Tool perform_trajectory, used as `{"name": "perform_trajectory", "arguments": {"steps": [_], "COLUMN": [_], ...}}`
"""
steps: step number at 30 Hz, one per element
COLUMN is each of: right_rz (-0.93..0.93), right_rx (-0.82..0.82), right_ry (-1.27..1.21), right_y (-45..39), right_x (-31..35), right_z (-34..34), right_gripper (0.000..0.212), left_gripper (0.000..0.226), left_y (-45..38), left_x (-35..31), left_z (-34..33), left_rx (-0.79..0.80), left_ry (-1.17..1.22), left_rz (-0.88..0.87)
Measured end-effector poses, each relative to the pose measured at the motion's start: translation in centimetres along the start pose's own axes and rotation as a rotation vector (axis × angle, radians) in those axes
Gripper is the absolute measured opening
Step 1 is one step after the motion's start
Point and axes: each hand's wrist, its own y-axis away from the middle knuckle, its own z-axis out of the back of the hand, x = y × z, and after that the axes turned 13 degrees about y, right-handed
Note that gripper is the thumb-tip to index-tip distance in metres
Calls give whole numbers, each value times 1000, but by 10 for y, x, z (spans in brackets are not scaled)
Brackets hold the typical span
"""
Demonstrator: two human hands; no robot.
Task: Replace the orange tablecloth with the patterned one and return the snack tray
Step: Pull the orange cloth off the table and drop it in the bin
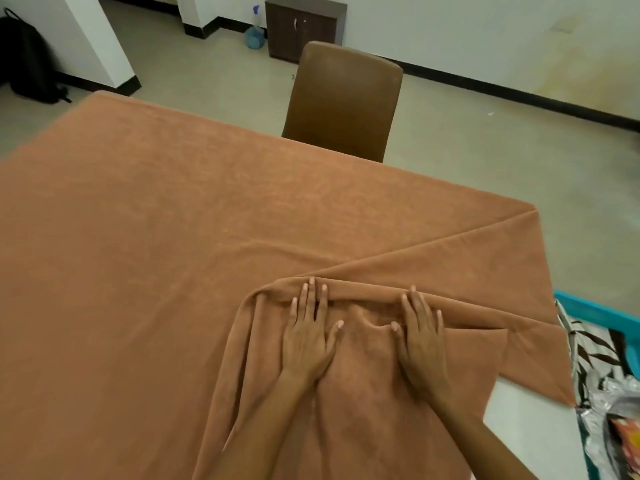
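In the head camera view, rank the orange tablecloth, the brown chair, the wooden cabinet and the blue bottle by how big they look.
1. orange tablecloth
2. brown chair
3. wooden cabinet
4. blue bottle

The cabinet and bottle stand farther away, so their true sizes are unsure.

The orange tablecloth (156, 220) covers most of the tabletop (530, 420), its near right corner folded back over itself, baring white surface. The patterned tablecloth (588, 358), white with dark leaf shapes, lies crumpled at the right edge.
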Motion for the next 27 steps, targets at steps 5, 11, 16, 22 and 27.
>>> {"name": "perform_trajectory", "arguments": {"steps": [5, 11, 16, 22, 27], "right_rz": [-20, -109, -111, -157, -194], "right_rx": [-25, 61, 211, 93, -70], "right_ry": [52, 186, 191, 26, -201], "right_y": [-65, -134, -169, -173, -159], "right_x": [-43, -105, -144, -143, -125], "right_z": [7, 5, -13, -32, -23], "right_gripper": [55, 63, 73, 45, 36], "left_gripper": [67, 64, 63, 62, 66], "left_y": [-20, -53, -70, -73, -75], "left_x": [-7, -9, -9, -14, -15], "left_z": [0, -11, -17, -14, -13], "left_rx": [37, 61, 54, 63, 83], "left_ry": [-2, -13, -21, -38, -24], "left_rz": [-84, -130, -136, -130, -127]}}
